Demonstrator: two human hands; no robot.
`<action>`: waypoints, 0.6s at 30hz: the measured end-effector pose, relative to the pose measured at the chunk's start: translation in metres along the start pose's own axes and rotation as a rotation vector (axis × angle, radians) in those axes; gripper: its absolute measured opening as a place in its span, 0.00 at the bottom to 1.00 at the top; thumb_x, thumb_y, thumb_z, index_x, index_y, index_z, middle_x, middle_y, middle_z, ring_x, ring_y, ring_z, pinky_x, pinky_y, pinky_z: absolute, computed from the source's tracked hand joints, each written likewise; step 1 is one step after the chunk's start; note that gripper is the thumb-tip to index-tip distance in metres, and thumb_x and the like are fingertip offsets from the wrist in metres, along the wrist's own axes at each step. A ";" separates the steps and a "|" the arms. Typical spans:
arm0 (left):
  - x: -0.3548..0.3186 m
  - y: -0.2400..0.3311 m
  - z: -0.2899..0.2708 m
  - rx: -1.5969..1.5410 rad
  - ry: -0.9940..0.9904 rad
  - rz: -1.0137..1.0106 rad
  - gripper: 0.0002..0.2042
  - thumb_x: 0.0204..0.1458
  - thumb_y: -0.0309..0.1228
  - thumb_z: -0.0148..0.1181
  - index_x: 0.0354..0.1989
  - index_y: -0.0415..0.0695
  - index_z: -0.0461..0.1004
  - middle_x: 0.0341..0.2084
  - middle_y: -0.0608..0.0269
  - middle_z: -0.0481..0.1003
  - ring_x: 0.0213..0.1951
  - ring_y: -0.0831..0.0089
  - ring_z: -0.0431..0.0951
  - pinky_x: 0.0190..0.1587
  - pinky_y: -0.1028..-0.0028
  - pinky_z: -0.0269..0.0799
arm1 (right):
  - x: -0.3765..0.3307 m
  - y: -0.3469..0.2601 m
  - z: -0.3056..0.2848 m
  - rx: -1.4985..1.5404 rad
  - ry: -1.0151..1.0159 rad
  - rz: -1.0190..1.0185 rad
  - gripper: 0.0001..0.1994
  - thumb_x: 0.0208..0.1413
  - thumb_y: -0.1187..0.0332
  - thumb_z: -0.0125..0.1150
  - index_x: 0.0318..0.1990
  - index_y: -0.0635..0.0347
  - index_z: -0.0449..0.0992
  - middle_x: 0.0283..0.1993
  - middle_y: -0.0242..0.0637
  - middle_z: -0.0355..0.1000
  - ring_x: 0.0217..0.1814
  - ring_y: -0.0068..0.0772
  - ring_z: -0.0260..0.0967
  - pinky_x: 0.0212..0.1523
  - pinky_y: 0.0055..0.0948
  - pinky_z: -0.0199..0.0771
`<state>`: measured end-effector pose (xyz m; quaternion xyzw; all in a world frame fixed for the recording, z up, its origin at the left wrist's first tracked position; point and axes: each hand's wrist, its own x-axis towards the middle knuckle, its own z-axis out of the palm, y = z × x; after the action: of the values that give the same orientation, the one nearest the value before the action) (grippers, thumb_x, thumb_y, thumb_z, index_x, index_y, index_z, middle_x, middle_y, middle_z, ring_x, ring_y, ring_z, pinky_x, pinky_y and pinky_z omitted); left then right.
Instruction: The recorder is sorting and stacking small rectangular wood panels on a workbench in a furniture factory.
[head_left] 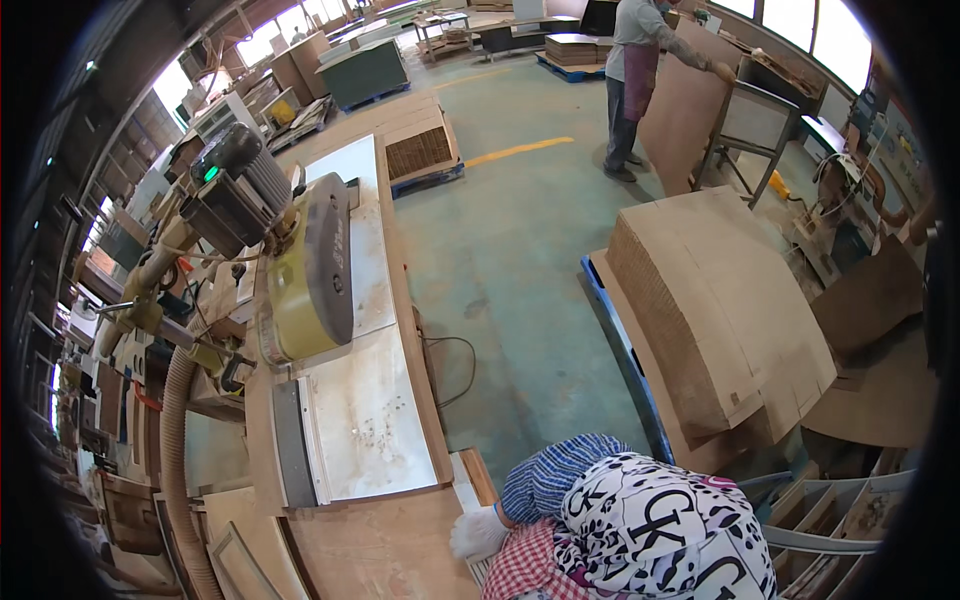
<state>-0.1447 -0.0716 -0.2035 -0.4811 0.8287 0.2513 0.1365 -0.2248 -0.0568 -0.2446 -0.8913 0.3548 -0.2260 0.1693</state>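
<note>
My right hand (479, 534), in a white glove, rests at the right edge of a brown wooden board (370, 540). Its fingers look curled in; anything under or inside them is hidden. A blue striped sleeve (560, 478) covers the forearm, bent across from the right, with black-and-white printed cloth behind it. Red-and-white checked cloth (530, 562) lies just below the hand. Beside the glove is a narrow piece with a pale strip and a wooden strip (478, 478). My left hand is not in view.
A yellow-green machine (300, 285) with a motor (235, 185) stands over a long bench with a pale metal bed (370, 425). A ribbed hose (178, 450) runs down its left. At right, stacked brown sheets (720, 310) sit on a blue pallet. A co-worker (635, 80) stands by a large board.
</note>
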 end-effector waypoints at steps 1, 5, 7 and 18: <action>-0.001 0.002 -0.001 0.022 -0.021 0.001 0.18 0.61 0.46 0.44 0.41 0.49 0.78 0.40 0.48 0.79 0.47 0.47 0.79 0.48 0.53 0.74 | -0.002 0.000 0.003 -0.016 0.050 -0.019 0.14 0.52 0.56 0.58 0.32 0.58 0.76 0.33 0.40 0.75 0.38 0.47 0.75 0.39 0.43 0.74; -0.001 0.001 0.003 0.057 -0.024 0.005 0.17 0.60 0.46 0.45 0.41 0.49 0.78 0.40 0.48 0.79 0.46 0.47 0.78 0.47 0.53 0.74 | -0.001 -0.001 0.000 -0.020 -0.008 0.146 0.13 0.51 0.57 0.58 0.29 0.57 0.77 0.29 0.39 0.75 0.34 0.46 0.76 0.36 0.42 0.75; -0.004 -0.006 0.003 0.033 0.034 -0.008 0.17 0.60 0.45 0.46 0.42 0.49 0.77 0.40 0.47 0.78 0.46 0.47 0.78 0.47 0.52 0.74 | -0.003 0.002 0.003 -0.176 0.130 -0.028 0.04 0.45 0.65 0.63 0.27 0.51 0.81 0.28 0.37 0.78 0.31 0.41 0.79 0.27 0.40 0.78; -0.011 -0.023 0.010 0.024 0.106 -0.027 0.16 0.56 0.43 0.52 0.45 0.47 0.76 0.38 0.46 0.77 0.43 0.47 0.78 0.44 0.52 0.73 | -0.004 0.004 0.012 -0.125 0.158 0.010 0.14 0.51 0.54 0.59 0.23 0.52 0.80 0.26 0.39 0.78 0.30 0.45 0.78 0.28 0.43 0.76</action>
<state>-0.1192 -0.0676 -0.2136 -0.5033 0.8311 0.2135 0.1015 -0.2237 -0.0551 -0.2581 -0.8778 0.3847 -0.2721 0.0859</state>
